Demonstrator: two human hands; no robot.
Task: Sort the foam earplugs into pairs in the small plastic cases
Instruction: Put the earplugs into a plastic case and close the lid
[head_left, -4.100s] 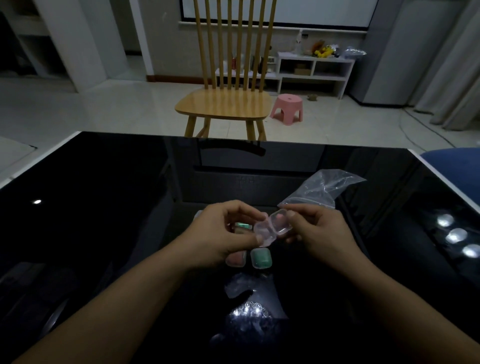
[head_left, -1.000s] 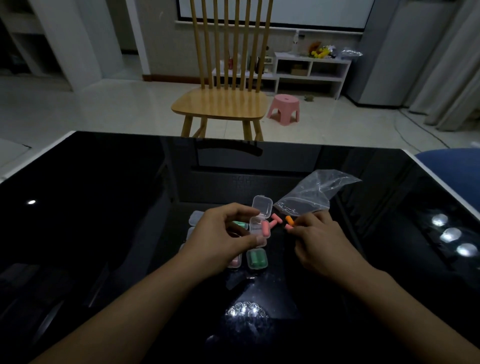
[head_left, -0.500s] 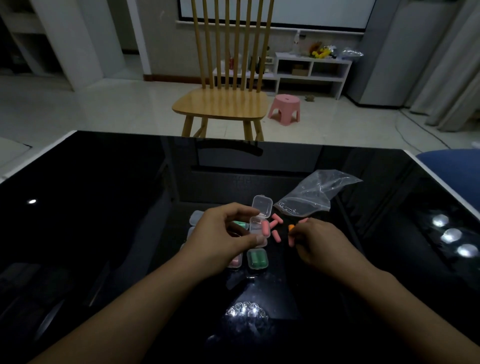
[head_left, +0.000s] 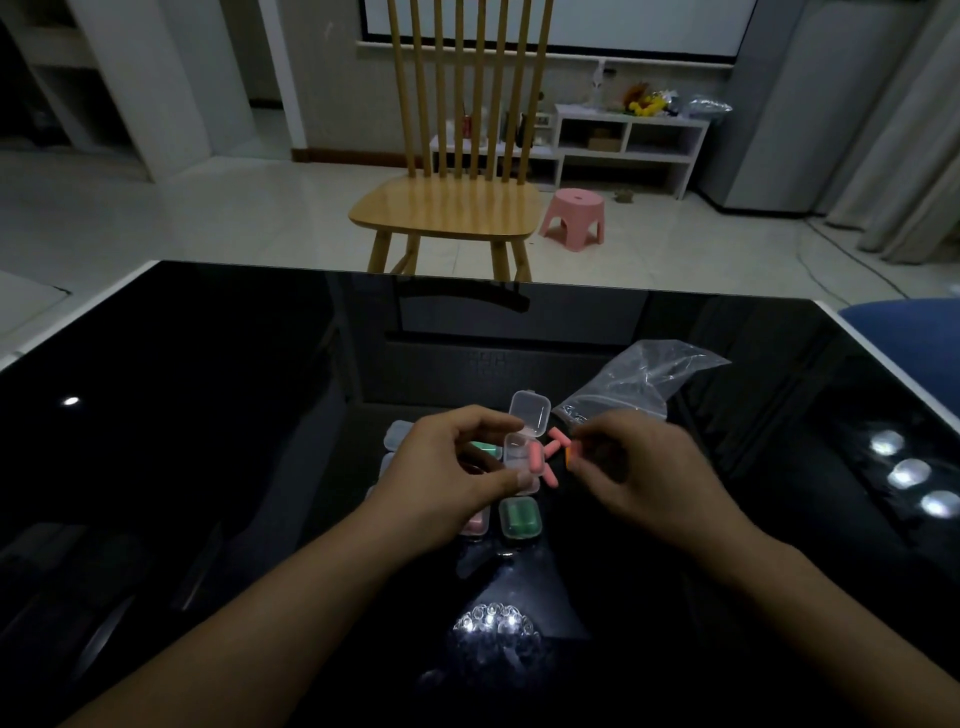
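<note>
One orange earplug (head_left: 569, 456) now lifted by right hand (head_left: 641, 480).

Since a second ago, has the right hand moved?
Yes. The right hand, pinching an orange earplug, pulled back from the plastic bag toward the person and the open case.

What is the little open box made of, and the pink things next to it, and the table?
The open case looks like clear, glossy plastic: you see through its raised lid. The pink earplugs look like soft matte foam, with no shine, though softness is a guess. The table looks like black glass or gloss lacquer: it mirrors the chair.
</note>
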